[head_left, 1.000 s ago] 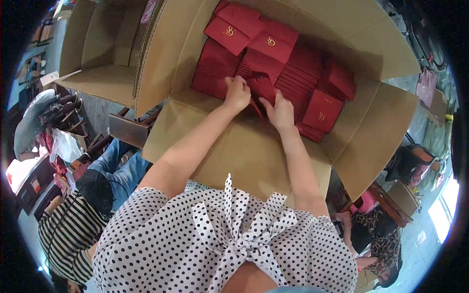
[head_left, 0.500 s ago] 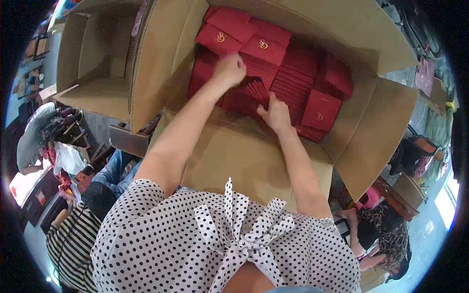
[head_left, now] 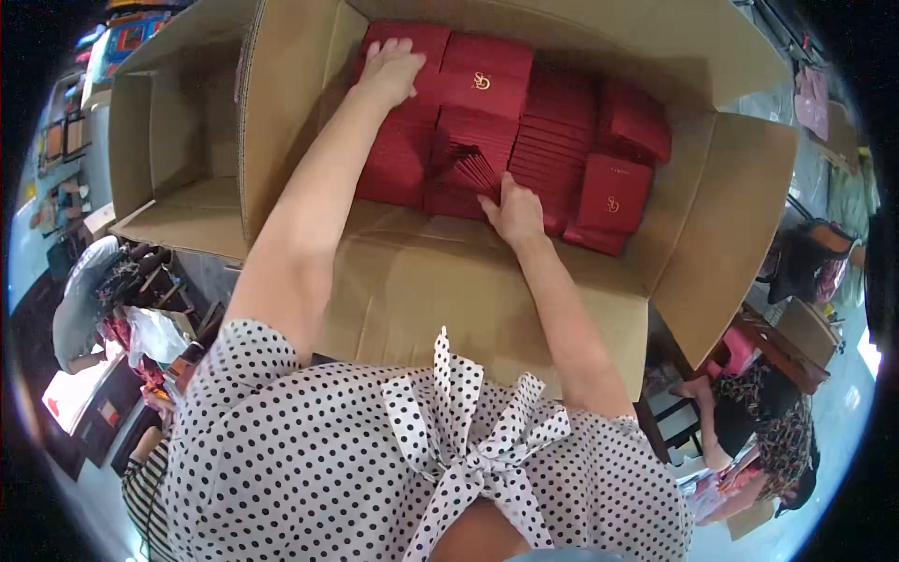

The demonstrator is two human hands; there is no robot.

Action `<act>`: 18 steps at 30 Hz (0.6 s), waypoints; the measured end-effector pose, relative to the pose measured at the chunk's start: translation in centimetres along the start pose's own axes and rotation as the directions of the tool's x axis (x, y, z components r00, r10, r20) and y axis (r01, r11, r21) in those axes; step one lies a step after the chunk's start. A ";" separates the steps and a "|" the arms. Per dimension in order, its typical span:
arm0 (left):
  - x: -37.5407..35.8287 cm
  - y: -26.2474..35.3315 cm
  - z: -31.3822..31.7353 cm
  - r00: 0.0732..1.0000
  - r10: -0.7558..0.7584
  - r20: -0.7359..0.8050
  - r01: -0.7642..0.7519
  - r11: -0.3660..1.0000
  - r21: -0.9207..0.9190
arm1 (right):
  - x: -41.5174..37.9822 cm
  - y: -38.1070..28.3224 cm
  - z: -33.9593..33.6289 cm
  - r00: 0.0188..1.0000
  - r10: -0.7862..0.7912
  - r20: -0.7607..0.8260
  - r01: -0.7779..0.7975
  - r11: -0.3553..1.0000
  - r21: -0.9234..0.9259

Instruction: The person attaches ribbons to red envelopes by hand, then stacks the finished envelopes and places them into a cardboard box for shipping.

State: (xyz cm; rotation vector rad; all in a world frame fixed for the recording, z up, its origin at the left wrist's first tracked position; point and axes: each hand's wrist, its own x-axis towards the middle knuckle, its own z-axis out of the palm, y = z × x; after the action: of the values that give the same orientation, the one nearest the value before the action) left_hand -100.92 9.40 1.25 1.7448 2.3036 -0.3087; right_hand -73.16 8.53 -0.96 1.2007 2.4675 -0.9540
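A large cardboard box (head_left: 412, 309) in front of me holds rows of flat red pouches (head_left: 557, 140), several marked with a gold logo. My left hand (head_left: 391, 70) lies with fingers spread on the red pouches at the far left corner. Nearer the front, my right hand (head_left: 515, 208) grips the edge of a fanned bunch of red pouches (head_left: 476, 169), thumb on one side and fingers on the other. One logo pouch (head_left: 485, 80) lies flat just right of my left hand. Another logo pouch (head_left: 613, 197) lies to the right of my right hand.
The box flaps stand outspread, one (head_left: 726, 234) at the right. Another open cardboard box (head_left: 178, 140) adjoins at the left. A person in a patterned top (head_left: 782, 440) is at the lower right, and a striped sleeve (head_left: 148, 487) shows at the lower left.
My left hand has moved away from my right, up to the far left pouches, and its curled fingers have spread. My right hand stays at the fanned bunch. The view has shifted slightly.
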 end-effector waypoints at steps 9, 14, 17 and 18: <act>-12.0 6.8 1.5 0.983 -0.180 0.032 0.169 0.825 -0.539 | -0.3 3.0 -0.3 0.971 0.067 -0.231 -0.015 0.976 0.218; -13.5 11.3 3.4 0.879 -0.301 -0.369 -0.034 0.733 -0.679 | -2.2 1.3 -1.4 0.863 0.232 -0.449 0.058 0.837 0.544; -13.4 15.7 1.7 0.937 -0.268 -0.226 0.051 0.743 -0.668 | -3.0 0.3 -0.9 0.774 0.308 -0.554 0.158 0.753 0.639; -13.3 16.3 2.8 0.971 -0.220 -0.096 0.091 0.706 -0.702 | -1.9 0.1 1.5 0.740 0.322 -0.590 0.225 0.709 0.669</act>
State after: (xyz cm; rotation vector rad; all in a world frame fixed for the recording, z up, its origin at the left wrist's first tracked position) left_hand -81.58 0.76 2.24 1.2150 2.2388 0.6491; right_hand -71.98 6.43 -1.27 2.2039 2.5716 -1.8437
